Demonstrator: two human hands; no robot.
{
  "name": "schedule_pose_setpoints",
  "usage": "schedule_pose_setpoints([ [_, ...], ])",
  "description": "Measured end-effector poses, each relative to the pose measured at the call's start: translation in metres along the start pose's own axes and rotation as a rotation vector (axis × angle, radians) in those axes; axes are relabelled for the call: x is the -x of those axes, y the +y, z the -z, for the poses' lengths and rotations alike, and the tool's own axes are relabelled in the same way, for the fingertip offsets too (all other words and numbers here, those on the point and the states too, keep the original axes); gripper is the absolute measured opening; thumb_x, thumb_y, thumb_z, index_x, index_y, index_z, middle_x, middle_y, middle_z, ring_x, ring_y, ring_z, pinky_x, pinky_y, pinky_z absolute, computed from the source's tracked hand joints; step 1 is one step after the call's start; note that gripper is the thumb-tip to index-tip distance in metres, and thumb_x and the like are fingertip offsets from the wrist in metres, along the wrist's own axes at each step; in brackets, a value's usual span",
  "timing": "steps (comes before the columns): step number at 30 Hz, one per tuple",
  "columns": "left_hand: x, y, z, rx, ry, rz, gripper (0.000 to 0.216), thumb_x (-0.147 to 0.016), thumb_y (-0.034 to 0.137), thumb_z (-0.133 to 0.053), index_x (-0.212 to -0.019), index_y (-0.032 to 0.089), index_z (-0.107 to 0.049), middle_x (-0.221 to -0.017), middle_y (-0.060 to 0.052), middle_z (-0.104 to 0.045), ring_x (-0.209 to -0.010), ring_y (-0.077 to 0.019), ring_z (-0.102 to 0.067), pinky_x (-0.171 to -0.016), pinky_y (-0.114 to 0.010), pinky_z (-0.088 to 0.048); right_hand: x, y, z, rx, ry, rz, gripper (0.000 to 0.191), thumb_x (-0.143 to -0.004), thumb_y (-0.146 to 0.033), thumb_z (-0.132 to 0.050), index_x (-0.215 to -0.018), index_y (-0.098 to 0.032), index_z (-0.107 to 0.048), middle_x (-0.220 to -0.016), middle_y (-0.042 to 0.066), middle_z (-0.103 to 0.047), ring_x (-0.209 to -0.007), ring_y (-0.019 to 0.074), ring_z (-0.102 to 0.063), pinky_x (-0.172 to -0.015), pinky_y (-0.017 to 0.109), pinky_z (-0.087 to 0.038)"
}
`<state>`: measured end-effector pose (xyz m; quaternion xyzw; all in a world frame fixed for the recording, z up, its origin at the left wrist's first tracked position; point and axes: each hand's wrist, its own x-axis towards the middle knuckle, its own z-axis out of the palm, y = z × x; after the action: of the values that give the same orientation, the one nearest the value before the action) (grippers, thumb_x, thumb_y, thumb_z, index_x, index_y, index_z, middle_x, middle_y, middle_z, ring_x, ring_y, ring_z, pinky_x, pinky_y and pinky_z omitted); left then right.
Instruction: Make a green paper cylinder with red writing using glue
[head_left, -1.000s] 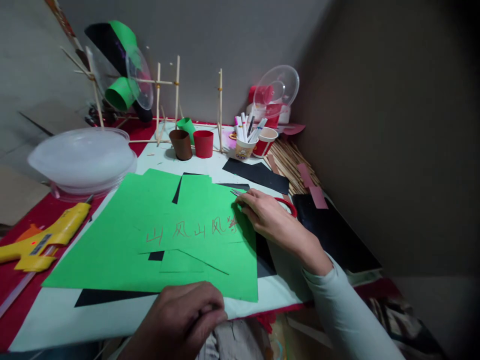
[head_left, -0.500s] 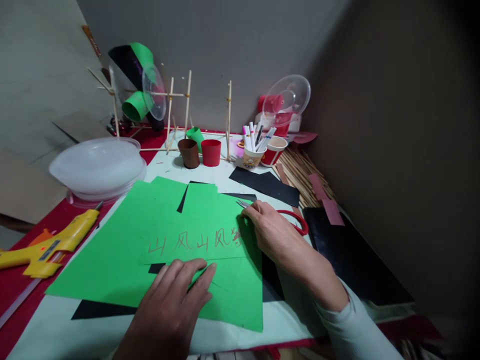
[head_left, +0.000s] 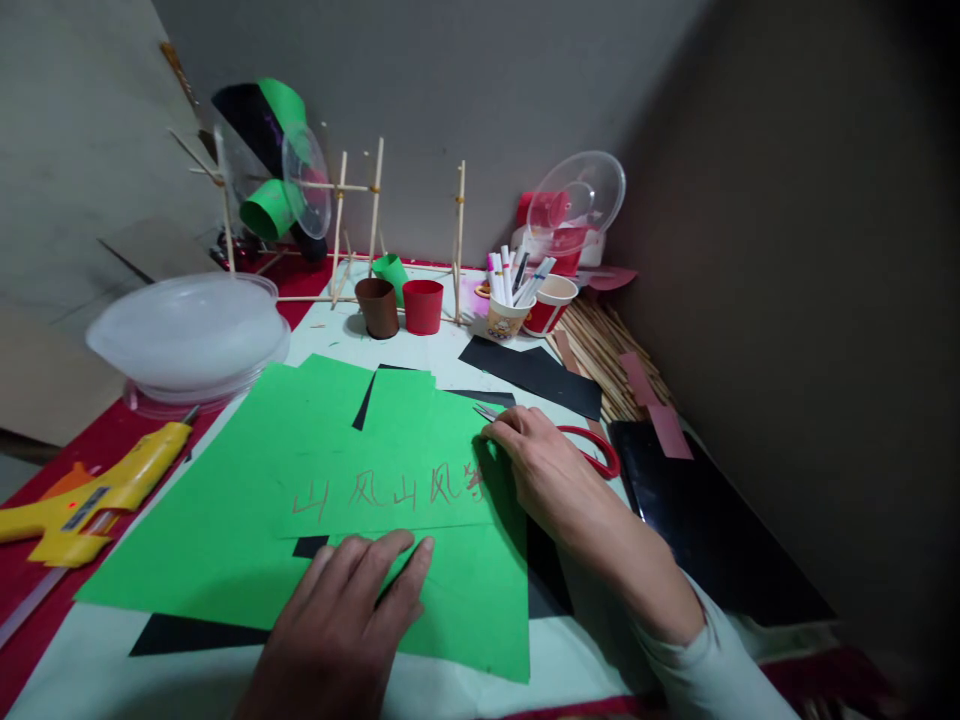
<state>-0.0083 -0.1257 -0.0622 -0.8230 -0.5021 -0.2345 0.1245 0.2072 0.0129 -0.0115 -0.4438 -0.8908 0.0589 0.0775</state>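
A strip of green paper (head_left: 341,508) with red-brown handwritten characters lies over larger green sheets (head_left: 187,500). My left hand (head_left: 337,610) rests on the sheets just below the strip, fingers loosely stretched and thumb apart. At the strip's right end, my right hand (head_left: 551,475) is closed, thumb and forefinger pinching its edge. Scissors (head_left: 611,462) with red handles lie behind the right hand. Their tips poke out past the fingers; the middle is hidden. Black paper (head_left: 199,635) shows from under the green sheets.
On the left sit a yellow glue gun (head_left: 127,480) and stacked clear plastic lids (head_left: 187,330). At the back stand a brown cup (head_left: 377,308), a red cup (head_left: 423,307), a cup of markers (head_left: 508,318) and a stick frame (head_left: 375,210). Sticks (head_left: 607,350) lie right.
My left hand has slid slightly down from the strip's lower edge. The right hand keeps its pinch in nearly the same place. The whole view has shifted a little.
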Motion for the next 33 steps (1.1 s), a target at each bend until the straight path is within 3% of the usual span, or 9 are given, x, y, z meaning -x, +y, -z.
schedule_pose_setpoints([
  [9,-0.008,0.004,0.007,0.006,-0.027,0.068,0.035,-0.106,0.019,-0.034,-0.122,0.021,-0.065,-0.105,-0.001,-0.076,-0.081,-0.0204,-0.064,-0.073,-0.038,-0.048,-0.006,-0.001,-0.010,0.019,0.048,0.032,0.036,-0.069,0.010,-0.040,-0.081,-0.019,-0.057,-0.083,0.011,-0.059,-0.076,0.0248,-0.055,-0.064,0.034,-0.043],
  [12,-0.012,0.003,0.008,0.037,-0.037,0.039,0.034,-0.105,0.018,-0.034,-0.122,0.019,-0.064,-0.102,-0.002,-0.076,-0.077,-0.0202,-0.064,-0.067,-0.038,-0.048,-0.006,0.001,-0.010,-0.043,0.057,0.041,0.033,-0.074,0.007,-0.038,-0.082,-0.020,-0.056,-0.086,0.012,-0.060,-0.079,0.0261,-0.057,-0.065,0.035,-0.045],
  [16,-0.019,0.001,0.011,0.080,0.055,0.033,0.032,-0.104,0.016,-0.035,-0.111,0.015,-0.067,-0.092,-0.003,-0.077,-0.068,-0.0201,-0.062,-0.060,-0.037,-0.046,-0.001,0.000,0.004,-0.208,0.020,0.082,0.026,-0.086,-0.002,-0.038,-0.088,-0.022,-0.055,-0.089,0.010,-0.062,-0.077,0.0233,-0.059,-0.065,0.034,-0.049],
  [21,-0.020,0.006,0.010,0.131,0.090,0.074,0.033,-0.103,0.015,-0.035,-0.113,0.013,-0.067,-0.095,-0.005,-0.075,-0.071,-0.0218,-0.060,-0.062,-0.039,-0.045,0.003,-0.005,0.020,-0.449,-0.058,0.069,0.013,-0.098,-0.020,-0.044,-0.098,-0.025,-0.056,-0.086,0.003,-0.068,-0.072,0.0185,-0.064,-0.065,0.030,-0.050],
  [24,-0.016,0.009,0.011,0.155,0.008,0.101,0.033,-0.104,0.016,-0.036,-0.122,0.012,-0.064,-0.103,-0.008,-0.074,-0.079,-0.0233,-0.060,-0.066,-0.041,-0.046,0.000,-0.005,0.015,-0.429,-0.030,0.015,0.014,-0.101,-0.031,-0.048,-0.106,-0.023,-0.058,-0.096,0.006,-0.073,-0.082,0.0212,-0.069,-0.072,0.033,-0.053],
  [26,-0.013,0.009,0.012,0.186,-0.065,0.084,0.032,-0.103,0.017,-0.041,-0.128,0.012,-0.060,-0.110,-0.009,-0.072,-0.084,-0.0239,-0.060,-0.069,-0.041,-0.047,-0.002,-0.004,0.011,-0.372,0.021,0.006,0.016,-0.100,-0.029,-0.050,-0.110,-0.021,-0.060,-0.104,0.010,-0.074,-0.091,0.0245,-0.071,-0.078,0.036,-0.053],
  [29,-0.009,0.011,0.011,0.199,-0.040,0.130,0.032,-0.102,0.015,-0.043,-0.128,0.014,-0.060,-0.117,-0.011,-0.070,-0.091,-0.0268,-0.059,-0.076,-0.044,-0.046,-0.003,-0.005,0.009,-0.325,0.040,0.005,0.019,-0.100,-0.020,-0.049,-0.111,-0.019,-0.063,-0.109,0.012,-0.075,-0.098,0.0272,-0.071,-0.083,0.038,-0.052],
  [33,-0.006,0.011,0.008,0.146,-0.058,0.133,0.032,-0.098,0.010,-0.050,-0.127,0.015,-0.060,-0.120,-0.012,-0.070,-0.097,-0.0292,-0.057,-0.083,-0.047,-0.043,-0.002,-0.009,0.014,-0.329,0.041,-0.049,0.021,-0.100,-0.012,-0.048,-0.110,-0.015,-0.066,-0.105,0.013,-0.076,-0.092,0.0261,-0.071,-0.079,0.034,-0.049],
])
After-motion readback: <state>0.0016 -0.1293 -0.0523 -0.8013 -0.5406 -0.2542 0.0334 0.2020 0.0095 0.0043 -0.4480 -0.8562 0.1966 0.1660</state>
